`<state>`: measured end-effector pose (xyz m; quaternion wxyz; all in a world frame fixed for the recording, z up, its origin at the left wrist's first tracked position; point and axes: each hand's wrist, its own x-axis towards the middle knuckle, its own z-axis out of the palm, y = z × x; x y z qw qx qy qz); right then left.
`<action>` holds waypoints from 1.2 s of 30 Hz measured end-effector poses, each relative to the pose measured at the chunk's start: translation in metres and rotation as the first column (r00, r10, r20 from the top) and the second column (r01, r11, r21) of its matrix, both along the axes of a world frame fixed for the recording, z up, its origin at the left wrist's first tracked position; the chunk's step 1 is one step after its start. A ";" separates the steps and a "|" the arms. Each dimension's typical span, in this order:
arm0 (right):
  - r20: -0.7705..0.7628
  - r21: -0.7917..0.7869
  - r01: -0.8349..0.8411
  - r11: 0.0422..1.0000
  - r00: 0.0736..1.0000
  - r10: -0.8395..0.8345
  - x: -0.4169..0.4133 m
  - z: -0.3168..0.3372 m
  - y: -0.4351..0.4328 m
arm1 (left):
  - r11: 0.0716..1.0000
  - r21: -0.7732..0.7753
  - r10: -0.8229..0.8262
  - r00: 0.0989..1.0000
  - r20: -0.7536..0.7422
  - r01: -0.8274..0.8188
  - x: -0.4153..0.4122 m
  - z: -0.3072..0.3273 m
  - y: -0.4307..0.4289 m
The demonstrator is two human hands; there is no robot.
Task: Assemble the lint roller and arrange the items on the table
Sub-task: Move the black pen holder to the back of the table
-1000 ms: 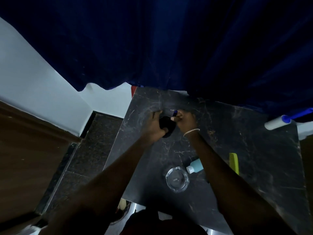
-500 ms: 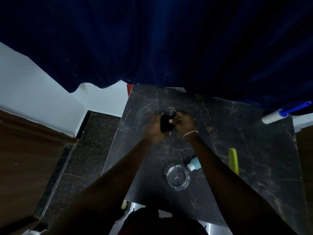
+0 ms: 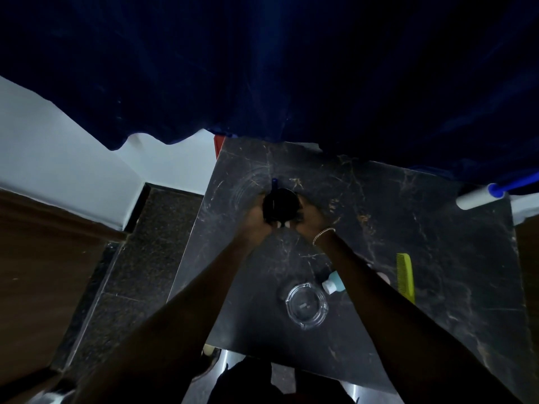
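Note:
Both hands meet over the middle of the dark marble table [image 3: 437, 258]. My left hand [image 3: 256, 214] and my right hand [image 3: 310, 217] together grip a round black object [image 3: 280, 204], with a small blue piece [image 3: 274, 183] sticking up at its far side. What the black object is cannot be made out in the dim light. A white lint roller [image 3: 478, 196] with a blue handle lies at the table's far right edge, apart from both hands.
A clear glass ashtray [image 3: 306, 307] sits near the front of the table. A small teal bottle with a white cap [image 3: 332, 282] lies beside it, partly under my right forearm. A yellow-green comb [image 3: 405, 275] lies to the right. A dark blue curtain [image 3: 291, 68] hangs behind.
The black object has turned between my hands, its round side now facing up. The blue piece has shifted from its right to its far left edge.

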<state>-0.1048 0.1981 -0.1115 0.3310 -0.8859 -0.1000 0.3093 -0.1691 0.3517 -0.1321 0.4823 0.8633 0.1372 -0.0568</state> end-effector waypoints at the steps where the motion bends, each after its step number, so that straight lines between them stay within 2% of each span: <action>1: 0.007 0.027 0.000 1.000 1.000 0.000 0.003 0.001 0.006 | 1.000 -0.011 -0.008 1.000 -0.021 0.008 0.002 0.005 0.004; 4: -0.014 0.226 0.064 0.972 0.998 -0.062 0.017 0.011 0.027 | 0.993 -0.085 0.085 0.996 -0.027 -0.087 0.013 0.012 0.029; 6: 0.016 0.254 0.049 0.966 0.998 -0.055 0.038 0.020 0.045 | 0.988 -0.123 0.095 0.995 -0.027 -0.098 0.030 0.029 0.048; 11: 0.068 0.246 0.019 0.969 0.997 -0.037 0.093 0.032 0.097 | 0.995 -0.023 0.093 0.993 0.067 -0.092 0.076 0.055 0.102; 16: 0.065 0.218 0.007 0.976 0.998 -0.021 0.114 0.009 0.124 | 0.995 -0.035 0.087 0.995 -0.051 -0.089 0.096 0.037 0.129; 23: 0.051 0.183 -0.007 0.983 0.999 -0.002 0.126 -0.021 0.136 | 0.992 -0.059 0.112 0.992 -0.062 -0.116 0.110 -0.004 0.141; 29: -0.021 0.240 0.046 0.970 0.999 -0.042 0.128 -0.030 0.142 | 0.996 -0.022 0.083 0.996 -0.036 -0.083 0.112 -0.013 0.148; 33: 0.006 0.185 0.033 0.982 0.999 -0.034 0.124 -0.033 0.142 | 0.997 -0.028 0.078 0.997 -0.019 -0.079 0.110 -0.013 0.147; 36: 0.002 0.192 0.064 0.979 0.998 -0.065 0.113 -0.030 0.134 | 0.984 -0.081 0.157 0.988 -0.013 -0.157 0.094 -0.011 0.144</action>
